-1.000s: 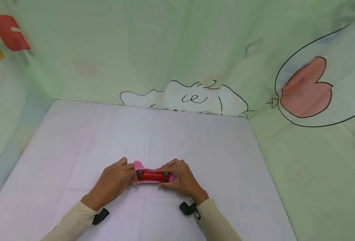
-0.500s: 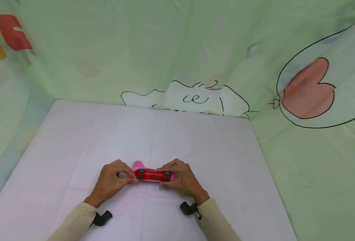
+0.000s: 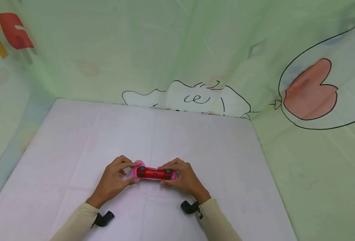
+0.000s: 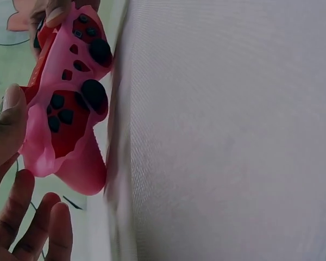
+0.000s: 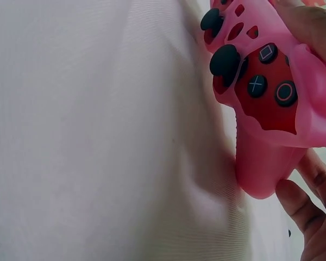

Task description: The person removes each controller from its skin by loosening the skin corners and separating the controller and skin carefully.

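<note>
Two hands hold one red controller [image 3: 153, 173] between them, over the near half of a table [image 3: 180, 137] spread with pale cloth; whether it touches the cloth, I cannot tell. A pink cover [image 4: 84, 168] wraps its button face and handles, while the red edge with four dark shoulder buttons [image 3: 142, 168] lies bare to the head view. At the controller's left end, the left hand [image 3: 114, 179] pinches the pink cover with thumb and forefinger, one on the far side, one on the near; in the left wrist view its other fingers [image 4: 61, 231] spread apart from one another. Opposite, the right hand [image 3: 187, 177] grips the covered right end, fingers along the far side and thumb along the near, and a fingertip [image 5: 292, 198] meets the handle's end in the right wrist view. Both thumbsticks [image 4: 94, 95] are dark and poke through openings in the pink, as do the direction pad [image 4: 60, 112] and round buttons [image 5: 285, 93]. Beige sleeves [image 3: 217, 217] cover the forearms. Behind stands a green backdrop [image 3: 105, 50] printed with a balloon [image 3: 349, 77] bearing a red heart [image 3: 311, 92].
</note>
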{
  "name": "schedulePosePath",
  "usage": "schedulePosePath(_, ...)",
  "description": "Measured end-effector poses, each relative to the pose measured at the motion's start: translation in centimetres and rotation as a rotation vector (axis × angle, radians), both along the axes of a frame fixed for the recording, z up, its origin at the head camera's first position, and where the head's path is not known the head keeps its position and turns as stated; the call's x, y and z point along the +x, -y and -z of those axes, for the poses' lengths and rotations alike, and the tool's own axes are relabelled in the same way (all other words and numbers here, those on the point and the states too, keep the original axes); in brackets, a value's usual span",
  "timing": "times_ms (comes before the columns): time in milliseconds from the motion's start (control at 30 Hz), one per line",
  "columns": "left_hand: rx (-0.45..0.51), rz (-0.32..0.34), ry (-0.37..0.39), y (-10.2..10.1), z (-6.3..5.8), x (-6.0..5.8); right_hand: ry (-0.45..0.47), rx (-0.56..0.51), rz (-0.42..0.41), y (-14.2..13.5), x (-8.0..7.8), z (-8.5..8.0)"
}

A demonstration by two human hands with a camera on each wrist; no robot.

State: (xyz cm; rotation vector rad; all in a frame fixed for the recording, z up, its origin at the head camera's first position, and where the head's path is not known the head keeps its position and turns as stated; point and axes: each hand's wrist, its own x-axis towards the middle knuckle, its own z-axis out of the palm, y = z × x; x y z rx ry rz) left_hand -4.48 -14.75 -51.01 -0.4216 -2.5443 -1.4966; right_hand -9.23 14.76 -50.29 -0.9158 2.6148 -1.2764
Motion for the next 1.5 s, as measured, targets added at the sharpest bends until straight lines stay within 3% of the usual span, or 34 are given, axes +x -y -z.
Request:
schedulePosePath(333, -0.045, 0.055, -0.033, -0.4, 0.1, -1.0, 0.028, -0.032, 0.043, 0.2, 0.0, -0.1)
schedulePosePath(533, -0.093, 0.018, -0.029, -0.6, 0.3, -0.8, 0.092, -0.047, 0.045, -0.6, 0.5, 0.0)
schedulePosePath(733, -0.117, -0.052, -0.059, -1.2, 0.2, -0.9, 0.026, -0.041, 0.089, -1.0, 0.6, 0.1)
schedulePosePath(900, -0.102, -0.078, -0.033, -1.6, -0.4, -0.9, 0.036, -0.083, 0.162, -0.8, 0.7, -0.1)
schedulePosePath(1167, -0.082, -0.093, 0.053, -1.9, -1.2, -0.8, 0.133, -0.155, 0.264, -0.3, 1.0, -0.8)
schedulePosePath(1500, 0.023, -0.138, 0.189, -2.2, -0.7, -1.7, 0.301, -0.183, 0.424, 1.0, 0.4, -0.8)
